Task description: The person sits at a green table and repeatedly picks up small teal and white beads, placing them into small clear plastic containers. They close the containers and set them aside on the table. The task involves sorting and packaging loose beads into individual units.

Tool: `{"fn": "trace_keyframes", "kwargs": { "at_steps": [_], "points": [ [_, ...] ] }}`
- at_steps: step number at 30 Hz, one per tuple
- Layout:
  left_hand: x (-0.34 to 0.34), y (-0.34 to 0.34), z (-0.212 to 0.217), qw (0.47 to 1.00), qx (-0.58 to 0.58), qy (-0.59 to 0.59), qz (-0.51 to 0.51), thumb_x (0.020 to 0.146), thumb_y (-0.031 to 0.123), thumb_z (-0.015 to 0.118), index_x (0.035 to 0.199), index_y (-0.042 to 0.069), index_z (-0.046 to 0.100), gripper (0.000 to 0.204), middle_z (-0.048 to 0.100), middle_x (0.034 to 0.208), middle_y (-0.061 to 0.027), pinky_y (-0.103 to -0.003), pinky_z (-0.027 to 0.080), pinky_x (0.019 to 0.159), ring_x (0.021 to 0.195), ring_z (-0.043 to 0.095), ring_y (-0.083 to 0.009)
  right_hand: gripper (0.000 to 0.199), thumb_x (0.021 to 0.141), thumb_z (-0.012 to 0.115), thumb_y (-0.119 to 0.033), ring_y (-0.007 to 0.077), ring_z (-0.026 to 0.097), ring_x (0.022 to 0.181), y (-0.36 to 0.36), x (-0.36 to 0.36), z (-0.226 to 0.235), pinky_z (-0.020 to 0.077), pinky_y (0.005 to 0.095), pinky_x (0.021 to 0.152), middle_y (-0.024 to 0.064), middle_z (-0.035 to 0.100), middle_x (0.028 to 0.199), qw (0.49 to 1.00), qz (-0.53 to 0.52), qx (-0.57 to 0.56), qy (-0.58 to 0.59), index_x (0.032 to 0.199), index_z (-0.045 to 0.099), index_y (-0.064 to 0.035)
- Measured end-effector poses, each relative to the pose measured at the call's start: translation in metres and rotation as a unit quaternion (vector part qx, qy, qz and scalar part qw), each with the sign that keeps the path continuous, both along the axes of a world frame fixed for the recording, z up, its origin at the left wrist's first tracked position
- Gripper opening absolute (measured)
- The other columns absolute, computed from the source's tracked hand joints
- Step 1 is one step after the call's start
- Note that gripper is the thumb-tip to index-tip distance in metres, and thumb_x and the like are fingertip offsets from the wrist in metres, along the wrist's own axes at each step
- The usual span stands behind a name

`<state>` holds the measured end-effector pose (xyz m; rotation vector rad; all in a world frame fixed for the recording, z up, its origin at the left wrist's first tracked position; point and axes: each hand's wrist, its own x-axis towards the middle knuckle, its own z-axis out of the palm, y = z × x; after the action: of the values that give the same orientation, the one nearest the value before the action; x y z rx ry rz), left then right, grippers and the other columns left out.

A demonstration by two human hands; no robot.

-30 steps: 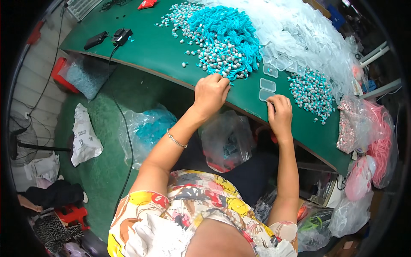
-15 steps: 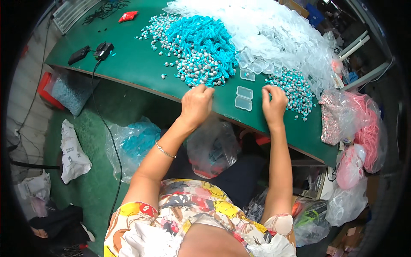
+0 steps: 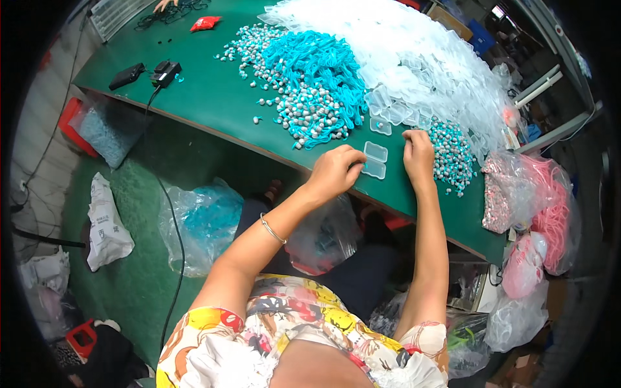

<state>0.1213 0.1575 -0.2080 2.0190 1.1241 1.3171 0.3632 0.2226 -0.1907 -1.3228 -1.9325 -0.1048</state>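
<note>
My left hand (image 3: 336, 169) is curled at the near edge of the green table (image 3: 213, 97). Its fingertips press a bit of blue cord into a small open clear plastic case (image 3: 374, 160). My right hand (image 3: 418, 154) rests just right of that case, fingers bent down where loose clear cases (image 3: 394, 110) meet a small heap of grey-and-blue beads (image 3: 451, 152); whether it grips anything is hidden. Beyond my left hand lies a big pile of blue cords with grey ends (image 3: 317, 77).
A wide heap of clear cases (image 3: 414, 52) covers the far right of the table. Bags of pink pieces (image 3: 550, 213) hang at the right end. Black devices with a cable (image 3: 162, 71) lie far left. Plastic bags (image 3: 207, 220) sit on the floor below.
My left hand has come back from the blue cord pile to the open case. My right hand has shifted slightly up toward the loose cases. The view has tilted.
</note>
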Motion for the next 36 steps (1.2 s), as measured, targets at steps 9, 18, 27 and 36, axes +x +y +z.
{"fn": "trace_keyframes", "kwargs": {
  "at_steps": [9,18,27,36],
  "points": [
    [0.011,0.004,-0.001,0.997,-0.009,0.072,0.009,0.081,0.014,0.073,0.093,0.010,0.073,0.013,0.065,0.095,-0.0081,-0.042,0.052,0.076,0.091,0.064,-0.0299,0.018,0.076,0.060,0.010,0.0351,0.064,0.086,-0.078,-0.040,0.023,0.0511,0.0432,0.076,0.0165,0.062,0.089,0.982,0.137,-0.131,-0.004,0.092,0.061,0.0003],
    [0.018,0.003,-0.002,0.992,0.008,0.118,0.037,0.080,0.015,0.071,0.095,0.013,0.074,0.015,0.062,0.087,-0.0069,-0.043,0.052,0.074,0.087,0.064,-0.0290,0.021,0.077,0.055,0.010,0.0391,0.060,0.087,-0.064,-0.050,0.024,0.0495,0.0481,0.075,0.0191,0.059,0.087,0.970,0.152,-0.117,-0.147,0.095,0.057,-0.0013],
    [0.017,0.004,-0.006,0.994,0.025,0.098,0.033,0.080,0.017,0.071,0.101,0.012,0.069,0.022,0.061,0.084,-0.0070,-0.043,0.051,0.074,0.086,0.064,-0.0295,0.024,0.077,0.056,0.009,0.0405,0.060,0.093,-0.064,-0.052,0.036,0.0491,0.0488,0.079,0.0196,0.060,0.095,0.966,0.159,-0.189,-0.073,0.099,0.057,-0.0010],
    [0.013,-0.001,-0.001,0.994,0.021,0.106,0.031,0.075,0.021,0.077,0.107,0.010,0.065,0.037,0.060,0.089,-0.0082,-0.043,0.052,0.076,0.091,0.063,-0.0302,0.014,0.082,0.062,0.001,0.0329,0.065,0.079,-0.038,-0.048,0.041,0.0515,0.0404,0.069,0.0161,0.065,0.090,0.980,0.121,-0.157,-0.023,0.096,0.063,-0.0019]
  ]
}}
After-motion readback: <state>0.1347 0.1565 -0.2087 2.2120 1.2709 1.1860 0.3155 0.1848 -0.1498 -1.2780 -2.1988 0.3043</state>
